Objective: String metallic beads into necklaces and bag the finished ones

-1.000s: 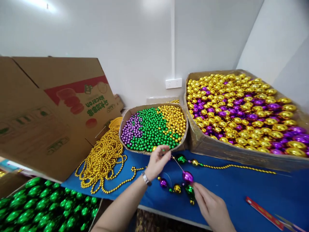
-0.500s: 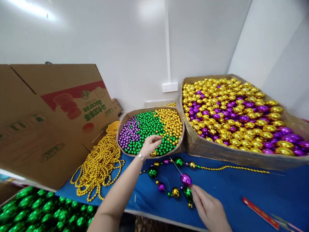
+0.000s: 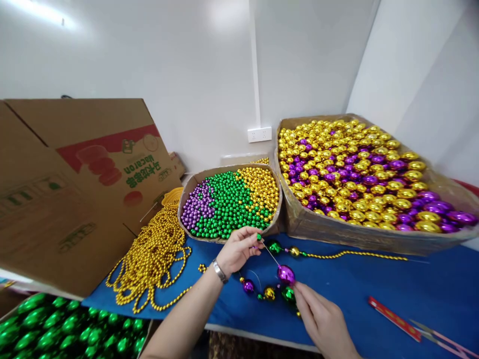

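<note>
My left hand pinches a small green bead at the upper tip of a thin needle. The needle slants down into a shiny large purple bead. Thumb and fingers of my right hand are closed on that purple bead's lower edge. Below it hangs a large green bead, partly behind my fingers. The strung beads curve left past a gold bead and another purple bead; my left hand hides part of the loop.
Behind my hands stands a low box of small purple, green and gold beads. A larger carton of gold and purple beads is on the right. Gold bead chains lie left, near a tall cardboard box. Scissors rest beside a red strip.
My left hand has moved from the box of small beads down to the needle tip, now with a small green bead. My right hand keeps its hold on the purple bead.
</note>
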`<action>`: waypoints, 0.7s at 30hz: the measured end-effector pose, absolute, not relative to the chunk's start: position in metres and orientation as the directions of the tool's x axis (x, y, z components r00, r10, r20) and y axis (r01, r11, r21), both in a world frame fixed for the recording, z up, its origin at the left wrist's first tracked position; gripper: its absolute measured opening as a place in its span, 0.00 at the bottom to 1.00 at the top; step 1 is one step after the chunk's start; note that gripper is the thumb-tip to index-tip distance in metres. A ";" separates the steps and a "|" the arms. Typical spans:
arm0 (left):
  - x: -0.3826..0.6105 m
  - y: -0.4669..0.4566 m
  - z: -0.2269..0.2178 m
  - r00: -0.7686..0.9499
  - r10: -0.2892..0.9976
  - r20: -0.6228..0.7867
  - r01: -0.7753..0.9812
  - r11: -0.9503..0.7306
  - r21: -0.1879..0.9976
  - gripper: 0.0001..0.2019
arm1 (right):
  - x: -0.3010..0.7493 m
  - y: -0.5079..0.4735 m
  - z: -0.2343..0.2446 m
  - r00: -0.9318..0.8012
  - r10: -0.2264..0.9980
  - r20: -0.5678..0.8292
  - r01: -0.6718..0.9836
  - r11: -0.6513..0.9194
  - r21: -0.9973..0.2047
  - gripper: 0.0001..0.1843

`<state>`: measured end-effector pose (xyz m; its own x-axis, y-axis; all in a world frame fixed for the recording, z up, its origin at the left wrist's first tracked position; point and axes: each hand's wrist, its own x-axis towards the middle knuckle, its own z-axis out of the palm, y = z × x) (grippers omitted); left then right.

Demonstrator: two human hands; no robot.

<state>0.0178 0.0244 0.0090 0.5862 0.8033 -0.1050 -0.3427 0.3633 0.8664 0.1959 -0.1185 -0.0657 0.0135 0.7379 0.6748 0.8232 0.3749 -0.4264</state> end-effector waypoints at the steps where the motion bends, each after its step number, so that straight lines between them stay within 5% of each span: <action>1: 0.018 0.024 0.008 0.583 0.806 -0.102 -0.350 0.362 0.864 0.13 | 0.196 -0.119 -0.065 0.013 0.739 0.674 0.822 0.376 -0.428 0.17; 15: 0.015 0.021 0.006 0.579 0.813 -0.065 -0.324 0.303 0.896 0.16 | 0.199 -0.118 -0.066 -0.027 0.714 0.700 0.851 0.383 -0.359 0.16; 18: 0.013 0.019 0.011 0.593 0.805 0.013 -0.227 0.151 0.962 0.16 | 0.199 -0.119 -0.066 -0.040 0.721 0.692 0.858 0.380 -0.346 0.16; 21: 0.008 0.027 0.014 0.609 0.779 0.149 -0.010 -0.180 0.984 0.18 | 0.199 -0.118 -0.067 -0.042 0.718 0.695 0.874 0.362 -0.322 0.17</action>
<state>0.0078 0.0267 0.0141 0.6092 0.7789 0.1488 -0.0104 -0.1798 0.9837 0.1993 -0.1180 -0.0666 -0.0416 0.7183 0.6945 0.8745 0.3624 -0.3224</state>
